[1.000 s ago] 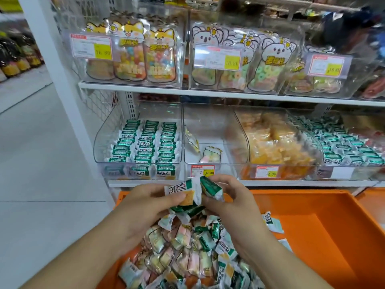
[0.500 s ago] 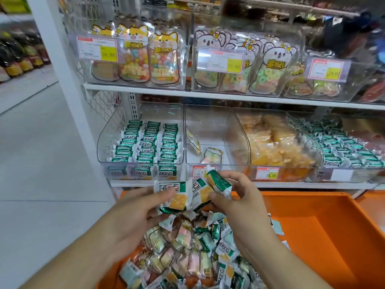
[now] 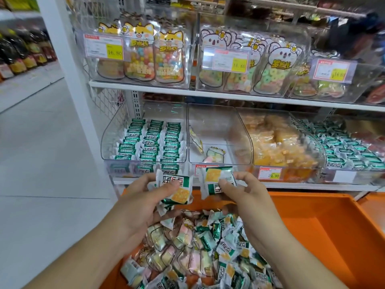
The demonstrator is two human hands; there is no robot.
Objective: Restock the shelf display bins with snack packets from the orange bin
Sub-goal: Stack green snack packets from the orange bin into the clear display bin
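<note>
While pale floor tiles [image 3: 41, 163] stretch leftward, the left hand [image 3: 137, 203] and right hand [image 3: 245, 197] each pinch green packets above the orange bin [image 3: 323, 226]; shelf tags read 16.80 and 29.90.

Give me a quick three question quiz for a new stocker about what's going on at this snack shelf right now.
1. True or false: both the left hand and the right hand hold green-and-white cracker packets.
2. Which lower-shelf bin is nearly empty? A) the far-left bin B) the second bin from the left C) the bin of orange sweets
3. Fill in: the loose packets yet to be shelved lie in the ___ bin.

Key: 1 true; 2 B; 3 orange.
</note>
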